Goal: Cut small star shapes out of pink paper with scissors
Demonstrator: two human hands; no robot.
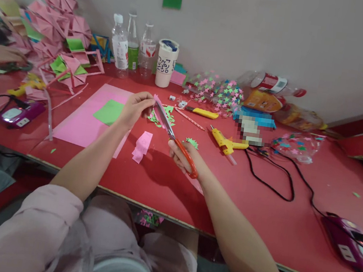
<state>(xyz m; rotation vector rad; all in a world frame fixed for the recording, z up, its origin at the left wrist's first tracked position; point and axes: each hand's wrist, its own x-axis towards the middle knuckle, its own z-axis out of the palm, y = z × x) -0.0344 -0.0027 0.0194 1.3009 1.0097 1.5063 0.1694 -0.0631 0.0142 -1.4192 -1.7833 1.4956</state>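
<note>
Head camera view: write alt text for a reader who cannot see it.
The right hand holds red-handled scissors to a pink paper scrap pinched in the left hand, above a red table. A yellow glue gun, bottles and paper stars sit beyond.

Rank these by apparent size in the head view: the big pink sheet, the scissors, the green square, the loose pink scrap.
1. pink sheet
2. scissors, but they are held up nearer the camera, so this place is unsure
3. green square
4. pink scrap
</note>
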